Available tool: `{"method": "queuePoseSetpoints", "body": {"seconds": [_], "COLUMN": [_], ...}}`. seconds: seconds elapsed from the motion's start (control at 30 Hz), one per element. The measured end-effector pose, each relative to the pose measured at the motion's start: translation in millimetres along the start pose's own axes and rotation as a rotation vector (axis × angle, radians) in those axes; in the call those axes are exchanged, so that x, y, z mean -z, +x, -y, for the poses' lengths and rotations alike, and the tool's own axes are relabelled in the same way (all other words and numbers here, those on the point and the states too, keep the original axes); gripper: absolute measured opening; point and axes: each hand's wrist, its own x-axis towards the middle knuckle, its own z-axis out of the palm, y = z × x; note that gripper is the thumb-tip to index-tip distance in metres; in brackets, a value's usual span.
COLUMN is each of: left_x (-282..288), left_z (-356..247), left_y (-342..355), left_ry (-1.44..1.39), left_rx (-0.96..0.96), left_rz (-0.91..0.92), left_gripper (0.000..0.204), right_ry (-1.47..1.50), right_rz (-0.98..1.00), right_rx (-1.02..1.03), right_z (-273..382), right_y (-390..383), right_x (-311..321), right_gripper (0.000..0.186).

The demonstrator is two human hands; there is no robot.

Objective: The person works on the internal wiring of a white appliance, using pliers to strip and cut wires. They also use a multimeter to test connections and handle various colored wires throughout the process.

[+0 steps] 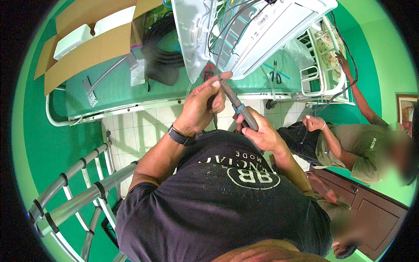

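My left hand (203, 102) is closed around a thin dark cable (220, 59) that hangs from a white appliance casing (262, 32), with its index finger extended along the cable. My right hand (262, 131) grips pliers (246, 115) with grey and blue handles, their jaws at the cable beside my left fingers; whether they bite it I cannot tell. Beyond my hands, a red-and-black tool (208, 72) and dark-handled scissors (275, 76) lie on a green padded surface (109, 87).
An open cardboard box (87, 65) and black coiled cable (163, 56) sit at the upper left. A metal railing (83, 192) stands at lower left. Two other people are at right, one (349, 148) handling cable near a white bed rail (312, 76), another (334, 201) below by a brown door (377, 218).
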Motion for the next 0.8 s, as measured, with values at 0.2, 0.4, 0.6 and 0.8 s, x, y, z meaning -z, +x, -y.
{"method": "queuePoseSetpoints", "body": {"seconds": [0.2,0.4,0.6,0.8], "left_x": [1,3,0,1], "left_z": [-1,2,1,2], "left_y": [2,5,3,1], "left_ry": [0.012,0.004,0.014,0.013], "left_rx": [0.001,0.010,0.021,0.007], "left_rz": [-0.004,-0.003,-0.028,-0.027], "left_gripper": [0.045,0.045,0.044,0.043], "right_ry": [-0.041,0.057,0.136,0.133], "right_rz": [-0.020,0.007,0.027,0.060], "right_rx": [-0.041,-0.054,-0.013,-0.004], "right_z": [5,-5,-13,-14], "right_y": [2,2,2,1], "right_x": [1,2,0,1], "right_gripper": [0.020,0.024,0.028,0.032]}}
